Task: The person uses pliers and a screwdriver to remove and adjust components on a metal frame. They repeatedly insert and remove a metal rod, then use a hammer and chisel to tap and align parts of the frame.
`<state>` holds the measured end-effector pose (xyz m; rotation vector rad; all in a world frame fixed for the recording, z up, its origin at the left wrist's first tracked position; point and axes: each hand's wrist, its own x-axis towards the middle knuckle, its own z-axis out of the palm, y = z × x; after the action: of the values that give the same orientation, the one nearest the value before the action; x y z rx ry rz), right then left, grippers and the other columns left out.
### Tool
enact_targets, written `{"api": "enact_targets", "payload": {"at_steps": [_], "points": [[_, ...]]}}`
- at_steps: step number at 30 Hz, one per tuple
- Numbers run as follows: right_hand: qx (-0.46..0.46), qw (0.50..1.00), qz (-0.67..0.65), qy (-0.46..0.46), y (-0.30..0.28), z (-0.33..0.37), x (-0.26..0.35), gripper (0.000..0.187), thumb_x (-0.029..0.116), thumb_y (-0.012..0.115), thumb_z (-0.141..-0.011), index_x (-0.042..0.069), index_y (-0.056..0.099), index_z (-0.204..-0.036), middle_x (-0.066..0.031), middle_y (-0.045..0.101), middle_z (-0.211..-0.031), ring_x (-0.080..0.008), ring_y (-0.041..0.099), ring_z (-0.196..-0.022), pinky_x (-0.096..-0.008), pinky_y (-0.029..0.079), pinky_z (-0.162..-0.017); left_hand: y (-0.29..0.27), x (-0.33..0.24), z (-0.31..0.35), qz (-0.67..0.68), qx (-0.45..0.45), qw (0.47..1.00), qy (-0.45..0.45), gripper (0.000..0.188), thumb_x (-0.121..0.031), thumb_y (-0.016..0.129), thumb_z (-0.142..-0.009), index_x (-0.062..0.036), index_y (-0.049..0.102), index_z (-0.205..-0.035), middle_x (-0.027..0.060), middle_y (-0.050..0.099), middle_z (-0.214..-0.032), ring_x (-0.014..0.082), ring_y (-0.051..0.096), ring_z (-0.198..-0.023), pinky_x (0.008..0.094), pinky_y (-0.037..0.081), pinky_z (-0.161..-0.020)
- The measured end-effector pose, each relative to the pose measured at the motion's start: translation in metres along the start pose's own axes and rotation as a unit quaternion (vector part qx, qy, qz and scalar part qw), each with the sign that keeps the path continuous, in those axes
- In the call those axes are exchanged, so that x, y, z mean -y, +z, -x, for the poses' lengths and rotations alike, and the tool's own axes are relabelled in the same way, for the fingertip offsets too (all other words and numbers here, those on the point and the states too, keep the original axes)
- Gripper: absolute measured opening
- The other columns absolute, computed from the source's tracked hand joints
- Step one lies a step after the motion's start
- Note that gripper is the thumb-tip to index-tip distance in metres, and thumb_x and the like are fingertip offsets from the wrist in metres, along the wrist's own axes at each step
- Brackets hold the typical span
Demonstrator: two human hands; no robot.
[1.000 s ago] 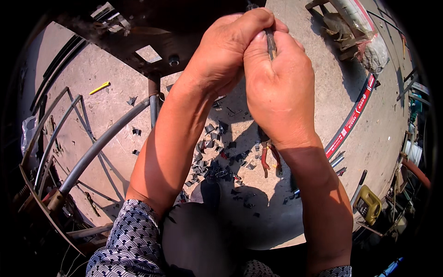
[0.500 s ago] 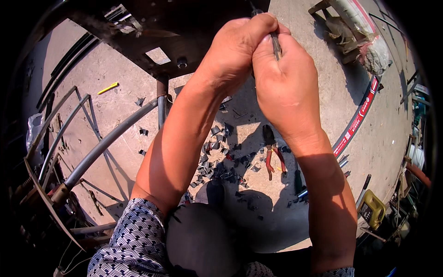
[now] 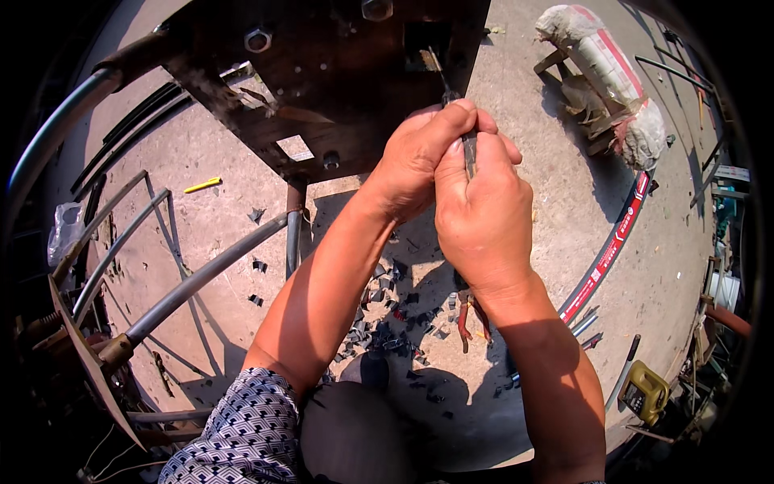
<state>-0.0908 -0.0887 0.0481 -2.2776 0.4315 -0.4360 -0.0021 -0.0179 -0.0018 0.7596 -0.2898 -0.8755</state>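
Observation:
Both my hands hold one slim, dark tool (image 3: pixel 451 90) with a thin metal tip, which looks like a screwdriver; its exact kind is not clear. My left hand (image 3: pixel 419 157) is closed round its front part. Just behind it, my right hand (image 3: pixel 488 222) grips the rear end, thumb along the top. The tip points away from me, at a square opening (image 3: pixel 426 40) near the right edge of a dark brown metal plate (image 3: pixel 355 77). Whether it touches anything there cannot be made out. Bolts and further square cutouts show on the plate.
Black scraps (image 3: pixel 387 323) litter the concrete below, beside red-handled pliers (image 3: pixel 463 323). Bent metal tubes (image 3: pixel 210 270) stand on the left, near a yellow pen-like stick (image 3: pixel 202 185). A padded white-wrapped bench (image 3: pixel 605 68) and a red-labelled black hose (image 3: pixel 605 254) lie right, above a yellow-brown jug (image 3: pixel 647 391).
Both hands have come lower in the picture with the tool still gripped. More of the metal plate shows, and the tool's tip is now visible at the square opening.

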Motion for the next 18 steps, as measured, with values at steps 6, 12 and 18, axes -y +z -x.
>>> {"api": "enact_targets", "payload": {"at_steps": [6,12,18], "points": [[0.014,0.999,0.011,0.033,-0.003,0.001,0.0,0.029,0.023,0.059,-0.106,-0.002,0.062,-0.12,-0.0272,0.072,-0.088,-0.048,0.073,-0.084,-0.048,0.056,-0.068,0.0,0.002,-0.002,0.018,0.016,1.0,0.004,0.043,-0.041,0.055,-0.109,0.0009,0.065,-0.106,0.0213,0.073,-0.105,0.0252,0.07,-0.094,0.0381,0.059,-0.087],[-0.011,0.998,-0.044,0.03,0.002,0.002,0.0,0.028,0.023,0.059,-0.106,-0.001,0.062,-0.121,-0.0272,0.072,-0.091,-0.0487,0.072,-0.085,-0.0485,0.056,-0.067,-0.004,0.001,-0.003,0.024,0.021,0.999,-0.006,0.038,-0.039,0.056,-0.108,-0.0015,0.064,-0.108,0.0224,0.073,-0.106,0.0271,0.07,-0.095,0.0391,0.06,-0.087],[0.011,0.998,0.063,0.012,-0.006,-0.001,0.009,0.035,0.024,0.058,-0.106,-0.002,0.058,-0.13,-0.0278,0.072,-0.086,-0.0489,0.072,-0.081,-0.0527,0.057,-0.066,-0.001,0.002,0.0,0.087,0.024,0.996,-0.002,0.036,-0.038,0.057,-0.108,-0.0024,0.063,-0.109,0.0228,0.071,-0.109,0.029,0.07,-0.096,0.0414,0.06,-0.089]]}}
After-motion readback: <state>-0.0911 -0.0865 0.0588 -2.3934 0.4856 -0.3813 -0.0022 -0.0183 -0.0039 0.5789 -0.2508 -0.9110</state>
